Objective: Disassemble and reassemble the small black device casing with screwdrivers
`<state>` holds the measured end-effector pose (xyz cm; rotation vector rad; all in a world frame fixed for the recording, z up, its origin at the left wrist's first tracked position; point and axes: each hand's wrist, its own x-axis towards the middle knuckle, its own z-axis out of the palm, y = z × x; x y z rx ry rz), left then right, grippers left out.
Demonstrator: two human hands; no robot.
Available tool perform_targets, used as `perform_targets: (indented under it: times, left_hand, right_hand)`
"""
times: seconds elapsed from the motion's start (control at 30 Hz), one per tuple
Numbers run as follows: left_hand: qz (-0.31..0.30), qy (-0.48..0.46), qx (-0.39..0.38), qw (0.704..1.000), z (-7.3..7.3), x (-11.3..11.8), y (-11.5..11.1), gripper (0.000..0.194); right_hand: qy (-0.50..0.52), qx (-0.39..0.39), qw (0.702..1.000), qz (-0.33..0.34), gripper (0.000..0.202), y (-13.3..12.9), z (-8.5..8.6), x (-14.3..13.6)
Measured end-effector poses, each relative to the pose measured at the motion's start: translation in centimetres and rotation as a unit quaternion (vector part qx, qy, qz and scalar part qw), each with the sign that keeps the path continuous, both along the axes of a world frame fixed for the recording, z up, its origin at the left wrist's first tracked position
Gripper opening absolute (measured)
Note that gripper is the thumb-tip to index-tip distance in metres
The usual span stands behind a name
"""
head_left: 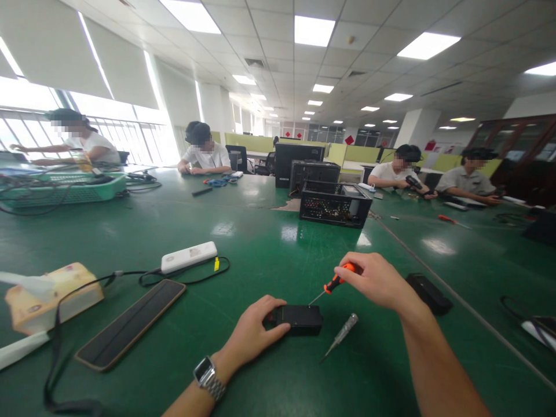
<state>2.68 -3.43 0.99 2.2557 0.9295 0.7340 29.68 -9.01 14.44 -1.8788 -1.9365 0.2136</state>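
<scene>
A small black box (pixel 299 319) lies on the green table (pixel 260 376). My left hand (pixel 259 324) grips its left end, thumb in front and fingers behind. In my right hand (pixel 369 275) is an orange and black screwdriver (pixel 335 282), its handle held by the fingers and its shaft slanting down to the left. The tip meets the top of the box near the back edge. A second screwdriver with a clear handle (pixel 343 334) lies on the table just right of the box, between my hands.
A black case (pixel 429 293) lies beyond my right forearm. On the left are a white power bank (pixel 189 257) with a cable, a dark phone (pixel 132 324) and a tissue pack (pixel 56 298). Open computer cases (pixel 334 204) stand ahead; several people sit around the table.
</scene>
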Motion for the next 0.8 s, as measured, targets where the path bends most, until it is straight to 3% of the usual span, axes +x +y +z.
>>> perform_targets:
  times: [0.47,0.8]
  left_hand:
    - [0.006,0.002,-0.004,1.0,0.2,0.0,-0.1,0.032]
    - [0.0,-0.003,0.0,1.0,0.0,0.0,-0.1,0.031]
  right_hand:
    - [-0.044,0.015,0.998,-0.032,0.026,-0.4,0.4,-0.4]
    - [-0.023,0.091,0.996,-0.006,0.026,-0.4,-0.1,-4.0]
